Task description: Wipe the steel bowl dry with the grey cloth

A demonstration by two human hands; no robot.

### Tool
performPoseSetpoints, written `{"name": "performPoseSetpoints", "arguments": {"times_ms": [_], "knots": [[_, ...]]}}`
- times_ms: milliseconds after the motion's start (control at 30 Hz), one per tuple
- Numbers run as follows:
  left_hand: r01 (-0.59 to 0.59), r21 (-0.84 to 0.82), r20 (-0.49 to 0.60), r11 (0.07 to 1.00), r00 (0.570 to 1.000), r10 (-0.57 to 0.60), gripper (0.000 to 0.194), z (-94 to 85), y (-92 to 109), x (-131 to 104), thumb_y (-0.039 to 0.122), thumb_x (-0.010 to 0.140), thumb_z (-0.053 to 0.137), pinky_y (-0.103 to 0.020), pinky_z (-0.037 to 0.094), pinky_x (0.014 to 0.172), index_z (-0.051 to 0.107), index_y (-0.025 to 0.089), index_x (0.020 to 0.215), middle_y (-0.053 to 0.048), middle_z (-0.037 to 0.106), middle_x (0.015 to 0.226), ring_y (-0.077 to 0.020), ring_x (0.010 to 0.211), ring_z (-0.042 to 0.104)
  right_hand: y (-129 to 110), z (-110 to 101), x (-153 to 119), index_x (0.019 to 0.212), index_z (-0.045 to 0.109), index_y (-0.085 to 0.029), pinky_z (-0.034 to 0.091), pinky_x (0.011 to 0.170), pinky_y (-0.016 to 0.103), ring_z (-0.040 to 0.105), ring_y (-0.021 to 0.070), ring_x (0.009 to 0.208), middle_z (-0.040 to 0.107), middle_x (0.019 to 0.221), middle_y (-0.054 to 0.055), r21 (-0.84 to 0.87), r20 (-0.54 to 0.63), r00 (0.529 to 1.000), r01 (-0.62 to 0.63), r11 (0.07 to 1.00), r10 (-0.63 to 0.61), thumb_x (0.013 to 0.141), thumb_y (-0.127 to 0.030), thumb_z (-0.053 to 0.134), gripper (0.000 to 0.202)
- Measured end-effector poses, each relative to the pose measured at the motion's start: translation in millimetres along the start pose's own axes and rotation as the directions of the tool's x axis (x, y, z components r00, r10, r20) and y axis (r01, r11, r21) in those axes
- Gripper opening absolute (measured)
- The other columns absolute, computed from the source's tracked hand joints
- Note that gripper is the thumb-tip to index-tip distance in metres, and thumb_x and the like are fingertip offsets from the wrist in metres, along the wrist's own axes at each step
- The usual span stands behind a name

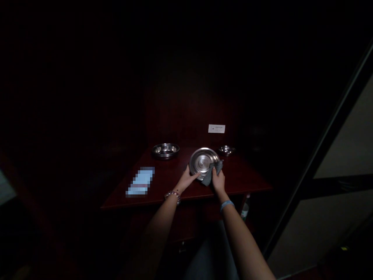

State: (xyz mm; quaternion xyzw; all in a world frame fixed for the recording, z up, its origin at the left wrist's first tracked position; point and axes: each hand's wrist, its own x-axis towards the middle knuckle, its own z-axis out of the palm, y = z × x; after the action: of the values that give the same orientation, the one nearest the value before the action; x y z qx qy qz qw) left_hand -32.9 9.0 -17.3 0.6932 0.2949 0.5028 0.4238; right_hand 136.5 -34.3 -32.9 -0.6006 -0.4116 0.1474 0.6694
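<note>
Head view: the left hand (188, 179) grips the tilted round steel plate (203, 161) at its seven o'clock rim, above the dark red wooden desk (247, 177). The right hand (218, 181) clasps a grey cloth (212, 172) against its four o'clock edge.

Both forearms extend forward from the near edge, converging toward the centre. Left hand (189, 179): palm turned inward, fingers curled in a closed grip, thumb forward; beaded bracelet (173, 194) on the wrist. Right hand (218, 180): set just right of the left, knuckles up, fingers clenched in a closed grip; light blue wristband (227, 204) on the wrist. Both arms bare, elbows slightly bent
</note>
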Motion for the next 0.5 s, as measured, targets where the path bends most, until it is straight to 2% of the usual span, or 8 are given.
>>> {"name": "performPoseSetpoints", "arguments": {"times_ms": [100, 200, 500], "knots": [[-0.042, 0.013, 0.017, 0.999, 0.999, 0.042, 0.099, 0.7, 1, -1, 0.043, 0.073, 0.080, -0.043, 0.025, 0.124, 0.027, 0.018, 0.152, -0.019, 0.047, 0.154, -0.0272, 0.143, 0.045, 1, 0, 1, 0.116, 0.071, -0.016, 0.055, 0.091, 0.035, 0.073, 0.0281, 0.104, 0.077, 0.110, 0.014, -0.004, 0.017, 1.000, -0.008, 1.000, 0.008, 0.092, -0.050, 0.053, 0.045], [-0.047, 0.015, 0.029, 0.999, 0.998, 0.046, 0.103, 0.7, 0, -2, 0.042, 0.072, 0.081, -0.044, 0.026, 0.123, 0.019, 0.017, 0.151, -0.021, 0.048, 0.151, -0.0272, 0.141, 0.047, 1, 0, 1, 0.115, 0.071, -0.016, 0.055, 0.092, 0.035, 0.073, 0.0279, 0.105, 0.077, 0.109, 0.013, -0.010, 0.017, 1.000, -0.013, 1.000, 0.013, 0.092, -0.051, 0.053, 0.046], [-0.039, 0.025, 0.038, 0.999, 0.999, 0.038, 0.091, -0.9, -9, 3, 0.042, 0.075, 0.077, -0.045, 0.028, 0.122, 0.025, 0.016, 0.145, -0.020, 0.053, 0.144, -0.0284, 0.140, 0.049, 2, 1, 1, 0.115, 0.071, -0.016, 0.054, 0.091, 0.036, 0.073, 0.0293, 0.104, 0.077, 0.109, 0.014, 0.007, 0.019, 1.000, -0.007, 1.000, 0.007, 0.092, -0.052, 0.053, 0.047]]}}
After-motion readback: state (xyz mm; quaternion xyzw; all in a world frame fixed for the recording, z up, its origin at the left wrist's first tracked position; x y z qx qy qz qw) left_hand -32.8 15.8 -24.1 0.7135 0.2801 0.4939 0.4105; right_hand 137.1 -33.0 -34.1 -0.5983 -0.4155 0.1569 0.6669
